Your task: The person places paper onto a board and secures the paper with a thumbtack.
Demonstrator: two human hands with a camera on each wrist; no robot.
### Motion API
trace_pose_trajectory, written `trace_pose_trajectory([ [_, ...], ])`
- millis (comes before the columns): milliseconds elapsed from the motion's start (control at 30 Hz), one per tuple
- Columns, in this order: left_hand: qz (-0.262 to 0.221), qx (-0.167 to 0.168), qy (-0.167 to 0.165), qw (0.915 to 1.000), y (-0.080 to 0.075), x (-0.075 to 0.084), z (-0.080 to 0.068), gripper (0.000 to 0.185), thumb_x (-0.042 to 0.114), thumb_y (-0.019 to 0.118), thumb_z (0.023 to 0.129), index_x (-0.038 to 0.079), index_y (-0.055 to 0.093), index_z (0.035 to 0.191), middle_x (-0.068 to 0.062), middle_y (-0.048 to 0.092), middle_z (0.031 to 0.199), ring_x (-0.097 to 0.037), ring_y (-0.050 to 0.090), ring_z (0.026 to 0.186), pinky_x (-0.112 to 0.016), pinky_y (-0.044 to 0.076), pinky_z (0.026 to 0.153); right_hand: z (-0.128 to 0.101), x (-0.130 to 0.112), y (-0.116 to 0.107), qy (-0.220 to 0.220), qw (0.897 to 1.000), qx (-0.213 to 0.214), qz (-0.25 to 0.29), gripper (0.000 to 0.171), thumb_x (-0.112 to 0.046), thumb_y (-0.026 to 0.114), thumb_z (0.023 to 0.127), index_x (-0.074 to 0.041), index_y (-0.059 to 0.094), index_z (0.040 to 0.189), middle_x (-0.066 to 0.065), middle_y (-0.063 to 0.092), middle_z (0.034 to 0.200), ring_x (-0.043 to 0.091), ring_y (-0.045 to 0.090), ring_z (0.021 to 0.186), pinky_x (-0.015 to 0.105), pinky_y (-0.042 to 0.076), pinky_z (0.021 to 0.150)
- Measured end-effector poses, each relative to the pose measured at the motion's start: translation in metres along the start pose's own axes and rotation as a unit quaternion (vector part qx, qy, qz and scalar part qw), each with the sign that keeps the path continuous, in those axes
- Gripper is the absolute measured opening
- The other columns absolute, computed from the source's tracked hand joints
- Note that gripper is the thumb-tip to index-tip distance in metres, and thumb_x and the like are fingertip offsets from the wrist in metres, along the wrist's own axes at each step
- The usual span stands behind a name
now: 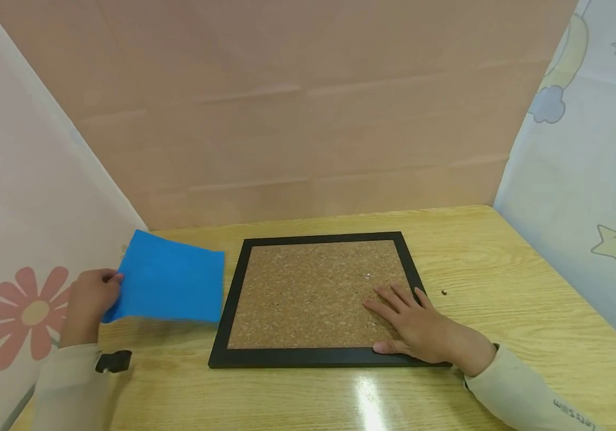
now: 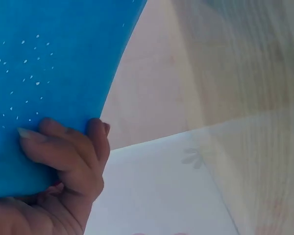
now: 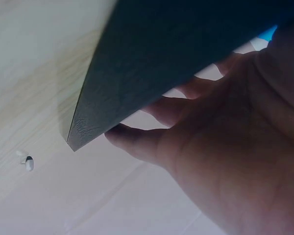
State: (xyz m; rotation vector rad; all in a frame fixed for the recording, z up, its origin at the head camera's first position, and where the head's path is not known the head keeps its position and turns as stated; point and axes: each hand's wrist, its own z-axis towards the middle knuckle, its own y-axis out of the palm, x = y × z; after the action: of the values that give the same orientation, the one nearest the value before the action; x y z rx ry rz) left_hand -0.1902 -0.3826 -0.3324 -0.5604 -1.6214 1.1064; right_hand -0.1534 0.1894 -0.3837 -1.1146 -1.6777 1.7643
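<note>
A cork board in a black frame point(image 1: 232, 287) lies flat in the middle of the wooden table point(image 1: 501, 269). My right hand point(image 1: 412, 323) rests flat on its lower right corner with fingers spread, thumb on the frame's bottom edge. The frame's black corner point(image 3: 152, 73) fills the right wrist view above the palm. Left of the board, my left hand point(image 1: 89, 299) grips a blue sheet point(image 1: 170, 278) by its left edge and holds it lifted off the table. In the left wrist view, fingers point(image 2: 63, 147) curl round the blue sheet point(image 2: 54, 63), which shows small white specks.
A small dark pin-like object point(image 1: 444, 293) lies on the table right of the frame and shows as a small pin point(image 3: 28, 162) in the right wrist view. Cloth-covered walls enclose the table on the left, back and right. A black strap clip point(image 1: 114, 361) sits at my left wrist.
</note>
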Motion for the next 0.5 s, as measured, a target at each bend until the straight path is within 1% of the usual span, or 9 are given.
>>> trace_pose_trajectory([
  [100,-0.030,0.016,-0.017,0.9993,-0.004,0.002,-0.003,0.054,0.025,0.032,0.109,-0.018,0.038,0.142,-0.043,0.042,0.138,-0.059,0.049,0.118,-0.067,0.045,0.097,0.000,0.000,0.000,-0.001,1.000,0.000,-0.001,0.075,-0.066,0.048,0.094,-0.023,0.035,0.155,0.015,0.025,0.164,0.049,0.021,0.149,0.079,0.018,0.106],
  [167,-0.049,0.016,-0.028,0.9983,-0.006,0.003,-0.004,0.057,0.028,0.030,0.109,-0.016,0.033,0.146,-0.043,0.039,0.141,-0.061,0.047,0.121,-0.068,0.044,0.098,0.000,0.000,0.000,-0.001,1.000,0.000,-0.002,0.075,-0.065,0.048,0.094,-0.023,0.035,0.155,0.015,0.025,0.164,0.049,0.021,0.149,0.079,0.018,0.106],
  [267,-0.080,-0.006,-0.041,0.9960,-0.007,0.004,-0.003,0.063,0.035,0.028,0.109,-0.012,0.025,0.151,-0.042,0.032,0.148,-0.063,0.042,0.126,-0.069,0.041,0.099,-0.001,0.000,0.000,-0.001,1.000,0.002,-0.003,0.075,-0.065,0.048,0.094,-0.023,0.035,0.155,0.015,0.026,0.164,0.049,0.022,0.149,0.079,0.019,0.106],
  [367,-0.110,-0.036,-0.041,0.9924,-0.005,0.006,-0.002,0.067,0.041,0.027,0.108,-0.008,0.021,0.154,-0.040,0.027,0.152,-0.063,0.040,0.129,-0.068,0.041,0.100,-0.001,0.000,0.000,-0.002,1.000,0.005,-0.004,0.075,-0.065,0.048,0.095,-0.022,0.036,0.155,0.016,0.026,0.163,0.049,0.023,0.149,0.079,0.019,0.106],
  [433,-0.147,-0.048,-0.044,0.9870,-0.002,0.009,-0.002,0.068,0.043,0.029,0.108,-0.005,0.020,0.155,-0.038,0.024,0.156,-0.062,0.038,0.132,-0.068,0.039,0.101,-0.002,0.000,0.001,-0.002,1.000,0.007,-0.003,0.074,-0.064,0.049,0.095,-0.022,0.036,0.155,0.016,0.027,0.163,0.049,0.023,0.148,0.079,0.020,0.106],
  [500,-0.184,-0.052,-0.052,0.9802,0.001,0.013,-0.002,0.068,0.044,0.031,0.107,-0.001,0.020,0.157,-0.034,0.021,0.159,-0.061,0.035,0.136,-0.068,0.037,0.104,-0.002,0.000,0.002,-0.003,1.000,0.009,-0.003,0.074,-0.064,0.049,0.095,-0.022,0.036,0.155,0.016,0.027,0.163,0.050,0.023,0.148,0.079,0.020,0.106],
])
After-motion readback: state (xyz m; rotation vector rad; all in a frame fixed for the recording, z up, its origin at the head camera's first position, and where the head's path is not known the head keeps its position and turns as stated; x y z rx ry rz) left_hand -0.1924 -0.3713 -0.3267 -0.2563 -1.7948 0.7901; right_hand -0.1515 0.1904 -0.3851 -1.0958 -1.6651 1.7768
